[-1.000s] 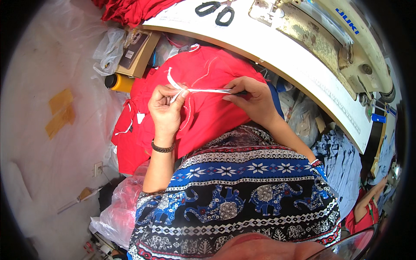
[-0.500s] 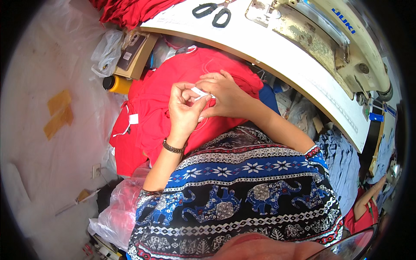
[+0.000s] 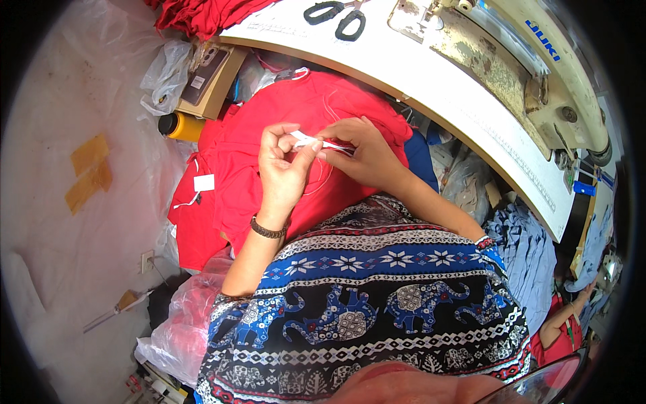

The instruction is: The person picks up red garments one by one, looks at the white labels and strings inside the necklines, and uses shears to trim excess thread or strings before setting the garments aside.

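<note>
Red fabric (image 3: 249, 148) lies heaped across my lap, under the edge of the sewing table. Above it my left hand (image 3: 284, 168) pinches one end of a small white label (image 3: 304, 139) between thumb and fingers. Close by, my right hand (image 3: 360, 151) is closed on the other end of the label, and a bit of red cloth shows at its fingertips. A thin loose thread (image 3: 328, 172) hangs below the hands onto the fabric. Farther left, a white tag (image 3: 204, 182) on a white string rests on the red cloth.
A white sewing table (image 3: 404, 74) curves across the far side, bearing a sewing machine (image 3: 572, 81) and black-handled scissors (image 3: 350, 25). At left are a cardboard box (image 3: 225, 77), a yellow bottle (image 3: 183, 126) and plastic bags (image 3: 167, 74). Blue garments (image 3: 521, 249) hang at right, near another person's arm (image 3: 562, 316).
My right hand has drawn back and its fingers have turned toward the left hand. More of the white label now shows, stretched between both hands.
</note>
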